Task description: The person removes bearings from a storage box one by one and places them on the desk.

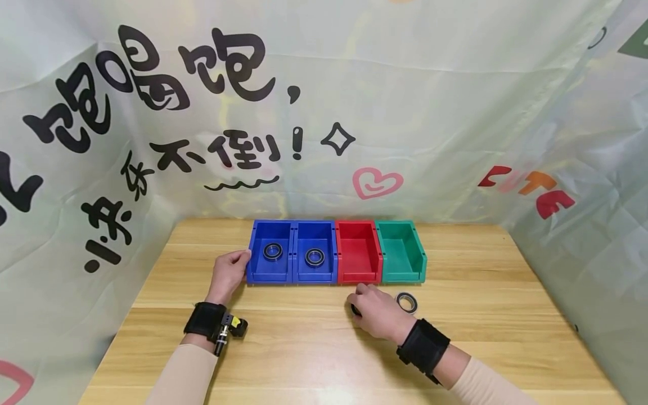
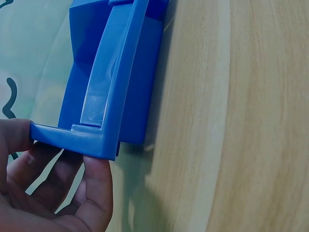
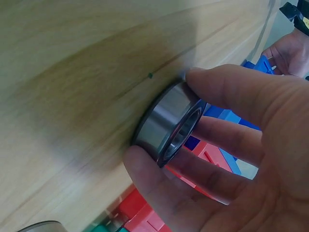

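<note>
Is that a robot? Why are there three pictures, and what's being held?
No robot here, just a person working with bare fingers. The wide picture comes from a camera worn on the head, looking forward and down. The other two come from wrist cameras, each watching close up. On the wooden table, two blue bins, a red bin and a green bin stand in a row. Each blue one has a ring inside. The left hand pinches the outer blue bin's edge. The right hand holds a thick metal ring. Another loose ring lies beside that hand.
</note>
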Tool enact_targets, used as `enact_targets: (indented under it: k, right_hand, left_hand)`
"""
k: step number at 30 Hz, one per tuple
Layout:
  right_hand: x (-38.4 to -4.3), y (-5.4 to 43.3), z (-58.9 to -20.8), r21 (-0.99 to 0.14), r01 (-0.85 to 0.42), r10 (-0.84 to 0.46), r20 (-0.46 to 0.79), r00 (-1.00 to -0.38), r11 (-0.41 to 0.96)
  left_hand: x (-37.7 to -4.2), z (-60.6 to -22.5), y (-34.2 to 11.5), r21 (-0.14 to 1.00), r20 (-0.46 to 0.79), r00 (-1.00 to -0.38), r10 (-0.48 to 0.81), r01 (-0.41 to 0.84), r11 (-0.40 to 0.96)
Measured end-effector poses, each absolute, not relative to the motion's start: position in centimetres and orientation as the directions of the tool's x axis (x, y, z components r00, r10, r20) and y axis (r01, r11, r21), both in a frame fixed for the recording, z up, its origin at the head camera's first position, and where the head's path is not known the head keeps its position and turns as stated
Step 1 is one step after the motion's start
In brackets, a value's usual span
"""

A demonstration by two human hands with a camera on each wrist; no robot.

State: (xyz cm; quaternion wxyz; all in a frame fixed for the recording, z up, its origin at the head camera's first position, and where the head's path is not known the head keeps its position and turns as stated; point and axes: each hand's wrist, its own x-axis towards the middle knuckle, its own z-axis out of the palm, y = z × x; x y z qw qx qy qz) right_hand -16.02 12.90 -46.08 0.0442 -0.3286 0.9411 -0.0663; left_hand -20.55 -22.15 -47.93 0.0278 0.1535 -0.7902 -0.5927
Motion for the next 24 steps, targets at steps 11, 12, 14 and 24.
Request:
enact_targets:
  k: [11, 12, 14, 24]
  right_hand:
    - [-15.88, 12.90, -46.14, -0.148, -0.610, -0.620, -0.035, -0.784, 0.779]
    - [-15.86, 12.90, -46.12, -0.147, -0.609, -0.620, -0.034, -0.784, 0.779]
    - [-15.85, 12.88, -46.13, -0.146, -0.609, -0.619, -0.033, -0.785, 0.780]
    - [-15.84, 12.72, -46.09, -0.140, -0.606, -0.617, -0.048, -0.786, 0.783]
  left_hand:
    - [-20.54, -47.98, -22.18, 0.949, -0.139, -0.952, -0.272, -0.207, 0.238]
    - [-20.54, -47.97, -22.19, 0.949, -0.138, -0.952, -0.272, -0.206, 0.238]
    - [-20.53, -47.98, -22.22, 0.949, -0.136, -0.952, -0.274, -0.204, 0.240]
    - [-20.53, -48.02, -22.26, 0.944, -0.131, -0.953, -0.275, -0.204, 0.260]
